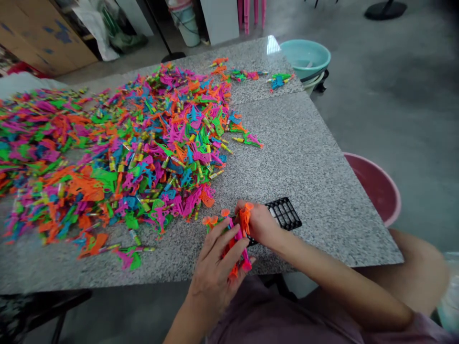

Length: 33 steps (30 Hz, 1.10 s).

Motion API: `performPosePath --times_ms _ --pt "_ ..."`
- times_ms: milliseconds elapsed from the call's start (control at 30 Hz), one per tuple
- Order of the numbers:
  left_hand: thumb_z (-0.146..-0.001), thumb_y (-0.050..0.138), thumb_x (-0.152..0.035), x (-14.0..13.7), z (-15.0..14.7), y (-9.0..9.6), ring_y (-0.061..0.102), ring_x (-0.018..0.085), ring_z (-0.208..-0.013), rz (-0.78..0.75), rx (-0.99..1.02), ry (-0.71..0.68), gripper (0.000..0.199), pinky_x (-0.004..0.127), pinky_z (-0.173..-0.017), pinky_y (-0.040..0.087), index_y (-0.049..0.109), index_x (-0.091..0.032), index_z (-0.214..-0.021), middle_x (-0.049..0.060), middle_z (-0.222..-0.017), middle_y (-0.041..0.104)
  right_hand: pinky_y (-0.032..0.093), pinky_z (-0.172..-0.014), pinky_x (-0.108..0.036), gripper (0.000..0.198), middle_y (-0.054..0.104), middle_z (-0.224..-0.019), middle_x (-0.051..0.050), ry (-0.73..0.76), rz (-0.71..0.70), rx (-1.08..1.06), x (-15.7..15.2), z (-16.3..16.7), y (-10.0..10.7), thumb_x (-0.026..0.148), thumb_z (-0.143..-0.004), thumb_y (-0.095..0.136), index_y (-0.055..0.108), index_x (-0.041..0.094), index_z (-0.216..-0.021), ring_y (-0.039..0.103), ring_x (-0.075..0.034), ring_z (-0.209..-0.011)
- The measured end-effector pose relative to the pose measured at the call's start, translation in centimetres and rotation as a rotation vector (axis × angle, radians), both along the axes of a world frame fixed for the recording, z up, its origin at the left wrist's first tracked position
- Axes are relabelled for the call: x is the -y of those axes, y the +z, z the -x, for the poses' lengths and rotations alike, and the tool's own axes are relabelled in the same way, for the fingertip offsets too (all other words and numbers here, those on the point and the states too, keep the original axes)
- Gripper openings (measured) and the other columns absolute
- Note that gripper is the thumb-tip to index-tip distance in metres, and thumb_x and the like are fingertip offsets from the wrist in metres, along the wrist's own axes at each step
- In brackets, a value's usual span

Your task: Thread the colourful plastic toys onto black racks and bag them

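My left hand (218, 260) is closed around a bunch of small pink and orange plastic toy dart guns (237, 234), near the table's front edge. Round, suction-cup-like tips stick out above and below its fingers. My right hand (263, 222) is beside it, fingers curled against an orange toy dart gun (245, 220) at the bunch. Its fingertips are partly hidden. Under and behind the right hand lies a black plastic grid tray (287, 213), partly covered by the hand.
A wide heap of colourful plastic toys (154, 143) covers the left of the speckled granite table (287, 143). A few toys (279, 81) lie apart at the far edge. A pink basin (390, 191) and a turquoise basin (308, 48) stand beyond the right edge.
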<state>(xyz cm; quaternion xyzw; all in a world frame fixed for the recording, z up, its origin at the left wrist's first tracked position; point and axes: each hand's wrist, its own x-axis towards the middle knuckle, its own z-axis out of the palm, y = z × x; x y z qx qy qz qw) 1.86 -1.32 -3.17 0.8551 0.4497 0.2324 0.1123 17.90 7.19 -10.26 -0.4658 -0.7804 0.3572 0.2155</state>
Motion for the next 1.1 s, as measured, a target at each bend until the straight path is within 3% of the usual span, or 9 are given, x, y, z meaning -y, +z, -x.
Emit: performPosePath --times_ms 167,367,467,533,600,700,867,967,1100 --pt "-0.09 0.059 -0.013 -0.2 0.0 0.6 0.035 0.031 -0.141 -0.042 -0.058 -0.036 0.035 0.051 -0.108 0.042 0.057 -0.019 -0.125 0.01 -0.146 0.049 0.036 -0.06 -0.026 0.01 0.069 -0.082 -0.006 0.103 -0.073 0.191 -0.6 0.4 2.2 0.02 -0.091 0.051 0.061 0.018 -0.093 0.063 -0.018 -0.072" --pt "-0.091 0.057 -0.015 -0.9 0.3 0.9 0.043 0.027 -0.136 -0.182 -0.11 -0.068 0.032 0.046 -0.109 0.04 0.059 -0.018 -0.122 0.009 -0.133 0.062 0.04 -0.062 -0.025 0.015 0.069 -0.081 -0.005 0.152 -0.093 0.161 -0.2 1.4 2.5 0.023 -0.092 0.049 0.063 0.02 -0.088 0.063 -0.018 -0.071" --pt "-0.092 0.055 -0.02 -1.1 0.2 1.1 0.049 0.026 -0.131 -0.175 -0.117 -0.021 0.028 0.043 -0.106 0.042 0.06 -0.02 -0.119 0.006 -0.126 0.067 0.046 -0.071 -0.023 0.014 0.069 -0.095 -0.004 0.224 -0.135 0.112 -2.8 0.4 2.5 0.022 -0.086 0.058 0.065 0.021 -0.098 0.063 -0.016 -0.083" --pt "-0.091 0.054 -0.019 -1.1 0.2 1.1 0.051 0.025 -0.129 -0.191 -0.113 -0.007 0.029 0.042 -0.104 0.043 0.061 -0.02 -0.119 0.006 -0.123 0.069 0.047 -0.081 -0.022 0.028 0.067 -0.108 -0.004 0.162 -0.176 0.166 -6.3 -0.9 2.8 0.02 -0.084 0.062 0.063 0.021 -0.113 0.062 -0.015 -0.095" --pt "-0.089 0.056 -0.019 -1.1 0.3 1.0 0.052 0.025 -0.127 -0.216 -0.108 -0.005 0.03 0.041 -0.102 0.045 0.061 -0.021 -0.119 0.006 -0.121 0.07 0.046 -0.09 -0.026 0.033 0.064 -0.118 -0.009 -0.055 -0.216 0.323 -9.8 -2.2 3.2 0.018 -0.092 0.05 0.059 0.018 -0.124 0.059 -0.017 -0.105" --pt "-0.088 0.058 -0.018 -1.1 0.5 0.5 0.052 0.026 -0.127 -0.235 -0.081 0.016 0.031 0.042 -0.101 0.045 0.06 -0.021 -0.118 0.006 -0.119 0.07 0.046 -0.095 -0.037 0.04 0.058 -0.124 -0.021 -0.196 -0.234 0.449 -12.0 -3.0 3.2 0.005 -0.092 0.037 0.056 0.007 -0.127 0.055 -0.025 -0.114" --pt "-0.087 0.059 -0.017 -1.0 0.8 0.0 0.049 0.028 -0.128 -0.214 -0.073 0.026 0.031 0.044 -0.101 0.043 0.06 -0.019 -0.118 0.006 -0.122 0.069 0.049 -0.088 -0.04 0.03 0.062 -0.115 -0.024 -0.042 -0.295 0.547 -11.5 -2.2 3.2 0.002 -0.089 0.043 0.065 0.009 -0.108 0.059 -0.03 -0.107" --pt "-0.087 0.06 -0.018 -1.0 0.8 0.1 0.048 0.028 -0.13 -0.169 -0.088 0.02 0.033 0.046 -0.102 0.043 0.059 -0.02 -0.12 0.006 -0.125 0.067 0.047 -0.088 -0.031 0.027 0.062 -0.12 -0.017 0.087 -0.351 0.49 -15.0 -2.0 4.3 0.0 -0.089 0.046 0.064 0.013 -0.104 0.059 -0.022 -0.107" --pt "-0.088 0.06 -0.019 -0.7 0.8 0.3 0.045 0.03 -0.134 -0.115 -0.121 0.026 0.038 0.049 -0.103 0.043 0.057 -0.02 -0.125 0.008 -0.128 0.065 0.039 -0.084 -0.017 0.017 0.066 -0.101 -0.002 0.246 -0.305 0.423 -19.2 -3.4 5.1 0.005 -0.09 0.045 0.061 0.007 -0.085 0.059 -0.007 -0.101"
